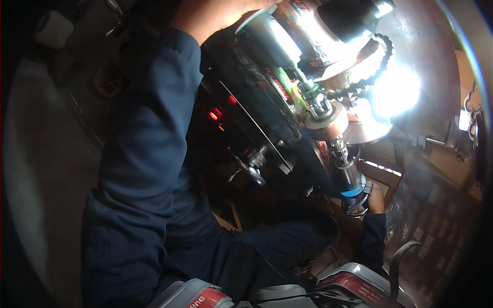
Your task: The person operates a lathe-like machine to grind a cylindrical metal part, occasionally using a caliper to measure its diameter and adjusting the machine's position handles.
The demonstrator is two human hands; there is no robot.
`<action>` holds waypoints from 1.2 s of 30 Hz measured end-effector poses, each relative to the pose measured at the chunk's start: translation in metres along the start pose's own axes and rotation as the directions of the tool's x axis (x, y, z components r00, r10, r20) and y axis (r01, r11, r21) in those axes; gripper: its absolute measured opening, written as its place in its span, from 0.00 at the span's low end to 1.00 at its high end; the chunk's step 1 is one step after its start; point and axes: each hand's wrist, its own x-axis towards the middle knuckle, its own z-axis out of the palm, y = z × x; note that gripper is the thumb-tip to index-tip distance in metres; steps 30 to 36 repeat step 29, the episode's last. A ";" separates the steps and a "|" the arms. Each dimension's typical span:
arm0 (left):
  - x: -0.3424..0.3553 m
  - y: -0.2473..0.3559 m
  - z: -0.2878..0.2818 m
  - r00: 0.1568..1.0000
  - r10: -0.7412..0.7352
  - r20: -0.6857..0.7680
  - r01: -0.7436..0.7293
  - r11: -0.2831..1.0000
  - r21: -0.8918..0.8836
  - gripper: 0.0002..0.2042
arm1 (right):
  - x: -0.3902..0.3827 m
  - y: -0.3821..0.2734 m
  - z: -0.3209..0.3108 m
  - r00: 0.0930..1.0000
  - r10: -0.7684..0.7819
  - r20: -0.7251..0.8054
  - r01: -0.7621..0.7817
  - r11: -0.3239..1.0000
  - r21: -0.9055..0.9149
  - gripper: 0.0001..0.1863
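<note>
My left hand [218, 18] reaches to the top edge of the view, over a grey metal cylinder [269, 38] on a machine; its fingers are cut off or hidden. Lower right, my right hand [376, 197] is closed around the far side of a cylindrical metal fitting with a blue collar [353, 191]; part of its grip is hidden behind the fitting. Between the hands, a round reddish-brown disc [326, 123] sits on the line of metal spindle parts [339, 154]. Beside it, a larger pale wheel-like part [367, 131] is partly lost in glare.
A bright work lamp [398, 90] glares beside a black segmented hose [387, 51]. Red indicator lights [214, 115] and a metal crank handle [251, 174] are on the dark machine side. Grey cartridges with red labels [205, 296] fill the lower edge. A mesh-like panel [426, 220] stands at right.
</note>
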 end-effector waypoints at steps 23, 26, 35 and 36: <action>0.006 -0.011 0.017 0.994 0.060 0.088 -0.060 0.998 -0.006 0.15 | -0.053 0.007 0.086 0.418 -0.106 -0.902 0.302 0.953 0.028 0.16; 0.005 -0.009 0.016 1.000 0.017 0.010 -0.017 0.999 0.027 0.13 | -0.050 0.007 0.071 0.568 -0.108 -0.816 0.245 0.969 0.043 0.14; 0.008 -0.016 0.022 0.999 0.031 0.035 -0.030 0.999 -0.035 0.14 | -0.050 0.012 0.063 0.678 -0.041 -0.734 0.140 0.987 0.074 0.14; 0.008 -0.016 0.022 0.999 0.031 0.035 -0.030 0.999 -0.035 0.14 | -0.050 0.012 0.063 0.678 -0.041 -0.734 0.140 0.987 0.074 0.14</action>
